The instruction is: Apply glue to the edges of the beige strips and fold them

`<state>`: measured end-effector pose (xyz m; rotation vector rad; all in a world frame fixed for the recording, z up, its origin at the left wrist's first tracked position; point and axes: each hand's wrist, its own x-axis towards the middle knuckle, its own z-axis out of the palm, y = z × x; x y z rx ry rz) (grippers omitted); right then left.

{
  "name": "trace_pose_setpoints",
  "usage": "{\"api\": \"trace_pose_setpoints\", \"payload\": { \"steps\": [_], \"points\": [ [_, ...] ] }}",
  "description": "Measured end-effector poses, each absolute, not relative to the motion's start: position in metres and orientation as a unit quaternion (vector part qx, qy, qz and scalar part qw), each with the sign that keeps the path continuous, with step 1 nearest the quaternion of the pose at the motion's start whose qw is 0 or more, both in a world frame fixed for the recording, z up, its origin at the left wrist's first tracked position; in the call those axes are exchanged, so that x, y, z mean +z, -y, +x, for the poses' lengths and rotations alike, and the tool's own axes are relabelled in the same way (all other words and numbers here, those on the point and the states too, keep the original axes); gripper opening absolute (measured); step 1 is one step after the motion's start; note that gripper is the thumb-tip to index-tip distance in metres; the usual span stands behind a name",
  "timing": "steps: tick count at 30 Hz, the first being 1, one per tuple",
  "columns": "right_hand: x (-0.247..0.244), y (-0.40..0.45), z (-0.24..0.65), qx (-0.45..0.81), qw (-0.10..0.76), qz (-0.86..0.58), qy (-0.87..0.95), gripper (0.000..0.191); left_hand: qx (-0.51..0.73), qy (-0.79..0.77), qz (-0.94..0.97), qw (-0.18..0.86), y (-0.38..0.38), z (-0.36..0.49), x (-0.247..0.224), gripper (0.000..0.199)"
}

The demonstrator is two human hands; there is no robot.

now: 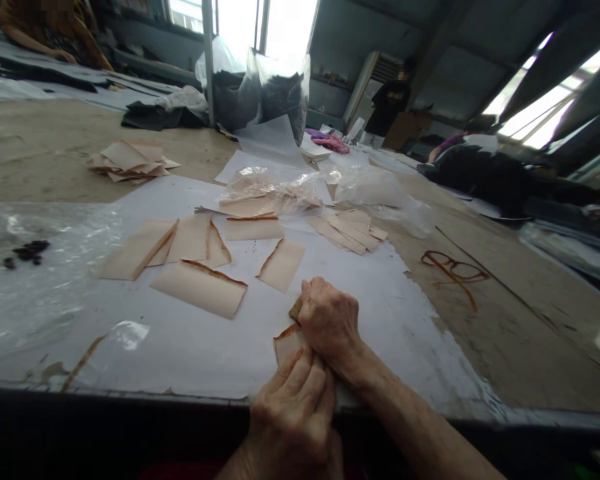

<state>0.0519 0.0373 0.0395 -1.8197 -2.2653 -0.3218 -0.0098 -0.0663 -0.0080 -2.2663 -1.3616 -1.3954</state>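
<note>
My left hand (pixel 297 410) is closed near the table's front edge, its fingertips pinching or pressing a small beige piece (pixel 286 341) with a brown edge. Just above it, my right hand (pixel 329 317) is curled into a fist around a small yellowish-brown flat block (pixel 295 311), most of which the fingers hide. The block is close to the piece's brown edge. Beyond the hands lie similar beige rectangles with brown edges, among them one long piece (pixel 200 290), a tilted one (pixel 281 265) and a far one (pixel 253 229). Overlapping ones (pixel 140 250) rest to the left.
White paper (pixel 375 320) covers the work area. Plastic sheet (pixel 40 313) with dark bits (pixel 27 253) spreads at left. Stacks of beige pieces (pixel 130 160) and a fan of them (pixel 353 230) lie farther back. Eyeglasses (pixel 455 267) sit at right. Other people are in the background.
</note>
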Motion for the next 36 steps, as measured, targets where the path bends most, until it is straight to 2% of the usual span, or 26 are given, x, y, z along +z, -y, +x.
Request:
{"api": "trace_pose_setpoints", "payload": {
  "steps": [8,13,15,17,21,25,28,36],
  "points": [
    [0.037,-0.051,0.03,-0.091,0.149,-0.663,0.728,0.025,-0.449,0.462,-0.762,0.059,0.068,-0.011,-0.003,0.05],
    [0.043,-0.071,0.043,0.021,0.256,-0.715,0.65,0.035,-0.426,0.47,-0.77,0.074,0.069,-0.013,-0.001,0.055],
    [0.049,-0.066,0.055,0.071,0.306,-0.699,0.643,0.04,-0.428,0.468,-0.77,0.074,0.069,-0.013,-0.001,0.056],
    [0.053,-0.052,0.066,0.067,0.328,-0.66,0.673,0.04,-0.428,0.465,-0.772,0.073,0.069,-0.012,0.0,0.057],
    [0.055,-0.022,0.072,-0.026,0.265,-0.585,0.766,0.033,-0.436,0.458,-0.772,0.069,0.068,-0.012,0.0,0.055],
    [0.049,-0.021,0.064,-0.048,0.149,-0.611,0.776,0.029,-0.446,0.453,-0.769,0.07,0.067,-0.014,-0.002,0.049],
    [0.045,-0.03,0.059,-0.071,0.096,-0.604,0.788,0.027,-0.448,0.444,-0.772,0.081,0.067,-0.014,-0.005,0.047],
    [0.04,-0.037,0.051,-0.114,0.098,-0.602,0.784,0.028,-0.466,0.441,-0.762,0.083,0.065,-0.011,-0.009,0.047]
  ]
}}
